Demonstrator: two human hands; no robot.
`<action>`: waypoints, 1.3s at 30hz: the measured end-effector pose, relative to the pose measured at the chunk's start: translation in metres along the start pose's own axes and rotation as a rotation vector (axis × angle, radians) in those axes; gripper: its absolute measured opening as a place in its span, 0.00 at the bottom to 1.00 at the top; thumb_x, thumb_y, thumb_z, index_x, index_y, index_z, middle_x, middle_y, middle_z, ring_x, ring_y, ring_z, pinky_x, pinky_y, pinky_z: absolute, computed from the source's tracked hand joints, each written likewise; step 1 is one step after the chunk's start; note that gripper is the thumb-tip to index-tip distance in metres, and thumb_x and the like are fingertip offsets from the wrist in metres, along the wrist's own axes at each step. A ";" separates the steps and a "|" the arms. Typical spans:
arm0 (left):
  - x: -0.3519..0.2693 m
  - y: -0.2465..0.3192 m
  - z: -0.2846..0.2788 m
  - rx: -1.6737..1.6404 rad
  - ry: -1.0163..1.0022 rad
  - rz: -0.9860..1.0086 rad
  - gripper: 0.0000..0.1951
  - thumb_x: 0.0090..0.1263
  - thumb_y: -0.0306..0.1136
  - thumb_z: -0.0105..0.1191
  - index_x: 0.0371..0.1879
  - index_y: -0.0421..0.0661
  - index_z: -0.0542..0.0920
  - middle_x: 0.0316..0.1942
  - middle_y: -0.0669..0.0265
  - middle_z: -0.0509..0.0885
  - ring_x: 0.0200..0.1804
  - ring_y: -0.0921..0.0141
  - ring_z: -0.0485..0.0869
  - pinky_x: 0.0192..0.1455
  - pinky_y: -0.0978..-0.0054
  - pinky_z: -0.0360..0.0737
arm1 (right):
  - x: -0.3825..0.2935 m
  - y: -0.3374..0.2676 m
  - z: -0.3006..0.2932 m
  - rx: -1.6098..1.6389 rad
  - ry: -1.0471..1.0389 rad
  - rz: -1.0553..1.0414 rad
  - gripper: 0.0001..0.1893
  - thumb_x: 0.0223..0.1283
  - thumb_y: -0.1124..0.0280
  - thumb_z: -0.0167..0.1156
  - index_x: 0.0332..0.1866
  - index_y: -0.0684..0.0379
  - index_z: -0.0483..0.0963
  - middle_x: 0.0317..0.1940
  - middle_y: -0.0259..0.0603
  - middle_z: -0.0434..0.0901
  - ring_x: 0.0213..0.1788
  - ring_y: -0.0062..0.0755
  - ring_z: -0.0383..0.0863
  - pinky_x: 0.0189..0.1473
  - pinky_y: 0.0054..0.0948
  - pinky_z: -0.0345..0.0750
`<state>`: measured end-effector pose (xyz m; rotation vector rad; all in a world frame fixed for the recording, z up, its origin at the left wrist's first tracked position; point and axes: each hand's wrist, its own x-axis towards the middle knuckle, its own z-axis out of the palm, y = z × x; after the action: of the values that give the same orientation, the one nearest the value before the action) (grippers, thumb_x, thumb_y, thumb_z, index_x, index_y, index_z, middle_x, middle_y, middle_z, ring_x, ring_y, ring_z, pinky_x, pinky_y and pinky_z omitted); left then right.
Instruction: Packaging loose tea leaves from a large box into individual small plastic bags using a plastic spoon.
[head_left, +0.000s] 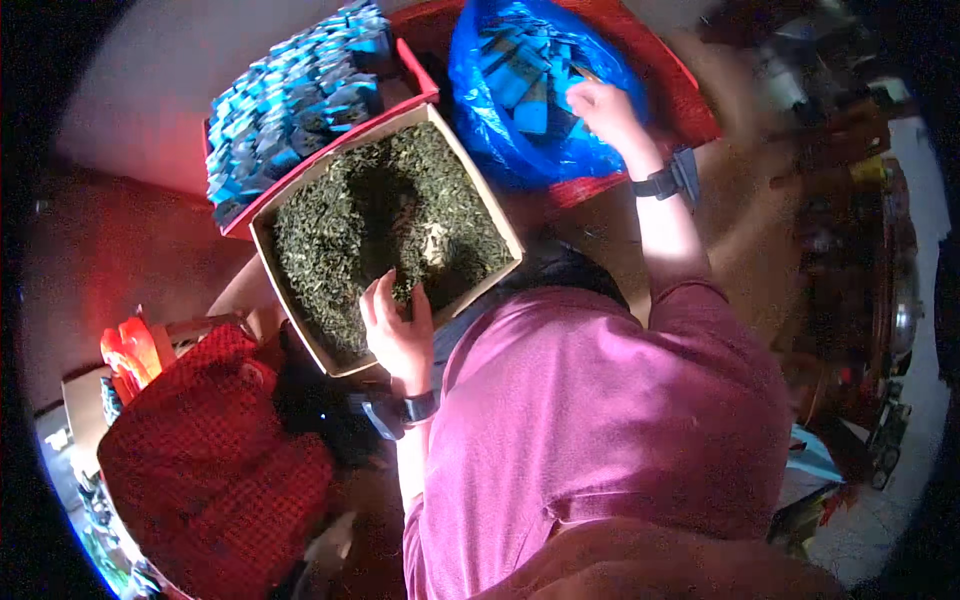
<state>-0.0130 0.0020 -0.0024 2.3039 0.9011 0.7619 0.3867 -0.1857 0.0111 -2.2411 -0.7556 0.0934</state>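
My left hand (399, 330) is at the near edge of a shallow cardboard box (478, 174), its fingers apart and curved over the contents. Dried, chopped green leaves (319, 217) fill this box, with a dark hollow in the middle and a small pale patch (433, 244). My right hand (604, 109) reaches over the mouth of a blue plastic bag (480, 131). Its fingers are curled; whether they pinch anything is too blurred to tell. Inside the bag lie many small blue packets (531, 116).
Beyond the leaf box, a red-edged tray (417, 71) is packed with rows of small blue-and-clear packets (300, 97). A red surface (679, 82) lies under the bag. Red checked cloth (217, 465) and an orange-red plastic bag (131, 356) are at the left.
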 end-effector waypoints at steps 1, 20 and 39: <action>0.000 0.001 0.001 0.009 0.004 0.025 0.19 0.67 0.34 0.69 0.55 0.47 0.82 0.50 0.61 0.84 0.32 0.68 0.84 0.35 0.71 0.84 | -0.003 0.017 0.002 -0.087 -0.002 -0.058 0.12 0.68 0.62 0.63 0.43 0.59 0.85 0.37 0.49 0.88 0.43 0.47 0.89 0.47 0.40 0.82; 0.000 -0.004 0.009 0.118 0.019 0.124 0.19 0.67 0.33 0.68 0.55 0.43 0.82 0.39 0.65 0.84 0.27 0.69 0.78 0.32 0.68 0.78 | 0.013 0.040 0.081 -0.161 0.035 0.249 0.13 0.60 0.64 0.63 0.44 0.63 0.81 0.45 0.55 0.86 0.52 0.57 0.85 0.52 0.47 0.81; 0.003 -0.008 0.011 0.040 0.108 0.188 0.29 0.63 0.32 0.72 0.64 0.43 0.78 0.57 0.57 0.81 0.32 0.71 0.78 0.32 0.70 0.79 | -0.054 -0.096 0.043 0.563 -0.252 -0.312 0.09 0.71 0.68 0.63 0.49 0.59 0.84 0.37 0.33 0.88 0.39 0.21 0.85 0.42 0.26 0.82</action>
<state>-0.0073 0.0067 -0.0145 2.4271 0.7584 0.9636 0.2828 -0.1351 0.0375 -1.5769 -1.0547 0.3911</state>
